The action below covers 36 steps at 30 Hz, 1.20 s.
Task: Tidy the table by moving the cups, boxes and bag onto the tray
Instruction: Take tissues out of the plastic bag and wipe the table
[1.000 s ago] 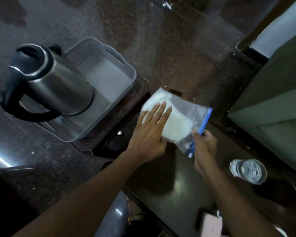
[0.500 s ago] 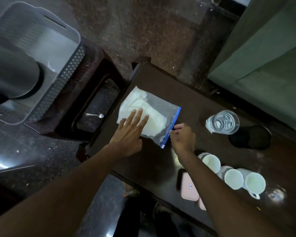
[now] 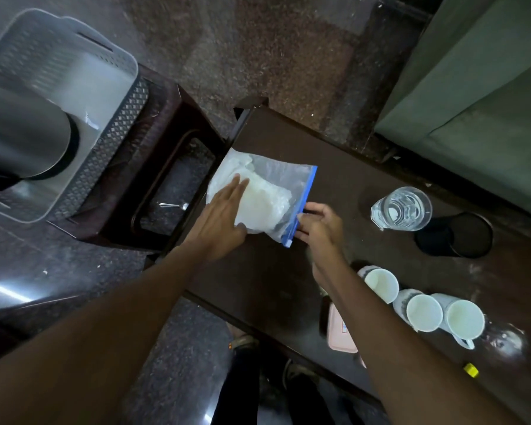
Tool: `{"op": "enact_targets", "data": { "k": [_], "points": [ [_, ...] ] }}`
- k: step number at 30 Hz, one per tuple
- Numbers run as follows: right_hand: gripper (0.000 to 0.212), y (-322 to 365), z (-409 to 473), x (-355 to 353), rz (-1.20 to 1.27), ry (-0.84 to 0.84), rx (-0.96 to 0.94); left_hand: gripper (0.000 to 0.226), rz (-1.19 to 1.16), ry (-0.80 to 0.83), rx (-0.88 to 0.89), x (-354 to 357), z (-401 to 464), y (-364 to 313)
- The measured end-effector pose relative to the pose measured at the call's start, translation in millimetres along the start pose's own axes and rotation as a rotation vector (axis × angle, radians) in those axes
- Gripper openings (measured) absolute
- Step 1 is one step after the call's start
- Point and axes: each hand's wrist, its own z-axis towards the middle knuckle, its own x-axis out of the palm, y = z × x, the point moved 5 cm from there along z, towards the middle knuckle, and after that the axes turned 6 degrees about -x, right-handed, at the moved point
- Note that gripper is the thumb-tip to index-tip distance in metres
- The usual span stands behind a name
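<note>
A clear zip bag (image 3: 272, 191) with white contents and a blue seal lies at the left end of the dark table (image 3: 334, 167). My left hand (image 3: 223, 219) rests flat on the bag with straight fingers. My right hand (image 3: 318, 223) pinches the bag's blue edge. Three white cups (image 3: 422, 309) stand in a row near the table's front right. A pink box (image 3: 341, 331) lies partly hidden under my right forearm. The grey tray (image 3: 111, 84) sits on a dark stool at the left, with a steel kettle (image 3: 22, 139) standing on it.
A glass of water (image 3: 402, 208) and a black round cup (image 3: 460, 234) stand at the table's far right. A spoon (image 3: 174, 205) lies inside the stool frame (image 3: 166, 118). A small yellow cap (image 3: 471, 370) lies near the front edge. A green sofa (image 3: 478, 96) stands behind.
The view has swung down and right, bringing the cups and box into sight. Both hands stay on the bag, which now lies lower on the table's left end.
</note>
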Motion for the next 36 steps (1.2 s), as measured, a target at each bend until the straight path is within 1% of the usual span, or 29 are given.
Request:
{"op": "enact_targets", "data": {
  "k": [3,5,7,9,12,14,17,20,21,23,26,28,29,31,36],
  "points": [
    [0.022,3,-5,-4,-0.034,-0.055,-0.076,0.093,-0.022,-0.047,-0.029,-11,5,8],
    [0.021,4,-8,-5,-0.08,-0.061,-0.112,0.093,-0.023,-0.082,-0.038,-16,7,14],
    [0.025,3,-9,-3,-0.093,-0.045,-0.106,0.093,-0.052,-0.138,-0.081,-21,10,21],
    [0.032,3,-6,1,-0.084,-0.028,-0.071,0.093,-0.111,-0.186,-0.168,-26,15,30],
    [0.033,0,-1,6,-0.073,0.001,-0.026,0.091,-0.201,-0.203,-0.258,-28,23,39],
    [0.031,0,1,10,-0.095,0.031,-0.051,0.089,-0.21,-0.215,-0.248,-29,28,38],
    [0.027,2,5,14,-0.136,0.066,-0.141,0.082,-0.219,-0.239,-0.207,-29,32,33],
    [0.017,4,12,18,-0.252,0.052,-0.183,0.077,-0.232,-0.255,-0.201,-28,34,33],
    [0.018,4,15,21,-0.296,0.044,-0.191,0.076,-0.232,-0.258,-0.201,-28,35,33],
    [0.028,5,18,26,-0.369,0.027,-0.188,0.074,-0.236,-0.26,-0.201,-27,36,32],
    [0.037,7,23,35,-0.521,0.001,-0.182,0.077,-0.251,-0.253,-0.213,-24,36,31],
    [0.04,10,26,40,-0.649,-0.013,-0.19,0.079,-0.253,-0.25,-0.217,-22,36,30],
    [0.037,11,26,43,-0.686,-0.011,-0.204,0.079,-0.253,-0.252,-0.207,-21,36,29],
    [0.032,14,25,50,-0.703,0.009,-0.234,0.078,-0.241,-0.242,-0.178,-19,37,26],
    [0.03,19,17,64,-0.648,0.067,-0.275,0.083,-0.141,-0.23,-0.114,-13,41,24]
  ]
}}
